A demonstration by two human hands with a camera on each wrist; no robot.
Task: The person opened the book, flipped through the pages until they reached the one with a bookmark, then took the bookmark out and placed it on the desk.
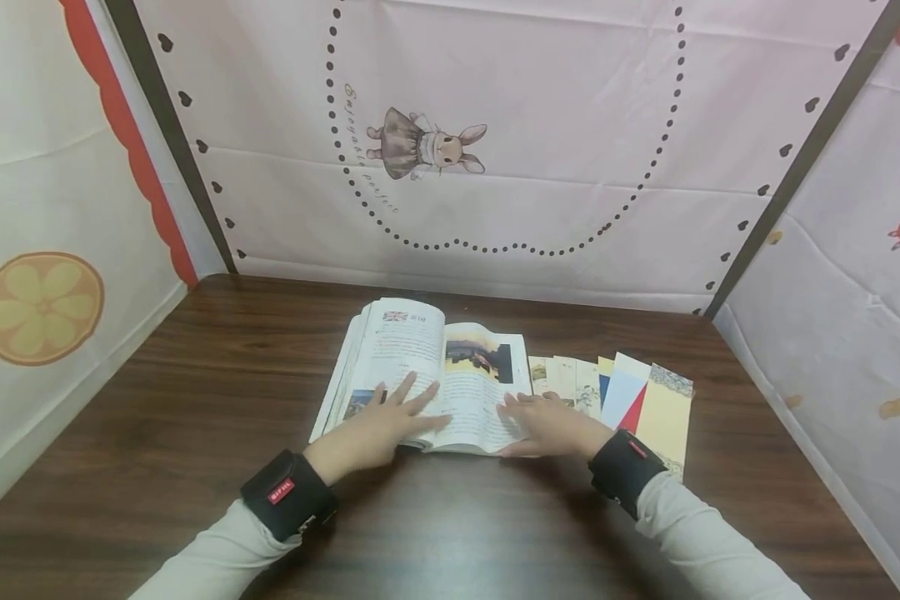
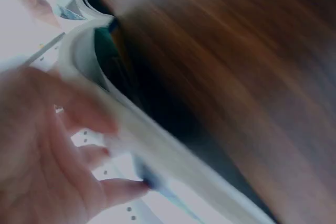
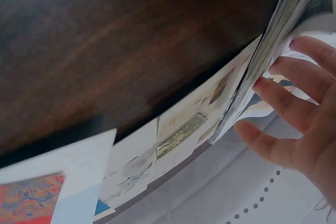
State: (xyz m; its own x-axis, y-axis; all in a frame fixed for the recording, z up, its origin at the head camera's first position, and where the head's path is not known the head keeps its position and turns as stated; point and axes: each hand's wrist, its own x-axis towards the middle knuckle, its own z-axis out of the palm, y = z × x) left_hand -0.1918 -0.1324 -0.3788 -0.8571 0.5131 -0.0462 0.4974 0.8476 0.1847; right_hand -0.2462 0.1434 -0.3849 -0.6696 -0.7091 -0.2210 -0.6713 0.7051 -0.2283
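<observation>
An open illustrated book (image 1: 450, 367) lies flat on the middle of the dark wooden table (image 1: 195, 392). My left hand (image 1: 401, 408) presses on the left page with straight, spread fingers. In the blurred left wrist view the left hand (image 2: 47, 171) lies against the book's page edges (image 2: 152, 145). My right hand (image 1: 528, 417) rests flat on the lower right page. Its fingers (image 3: 294, 77) touch the page block (image 3: 262, 72) at the book's right edge. Neither hand holds anything.
Several picture cards (image 1: 645, 400) lie fanned on the table just right of the book, partly under its edge; they also show as cards (image 3: 178, 129) in the right wrist view. Printed fabric walls (image 1: 495, 167) close in the table at the back and on both sides.
</observation>
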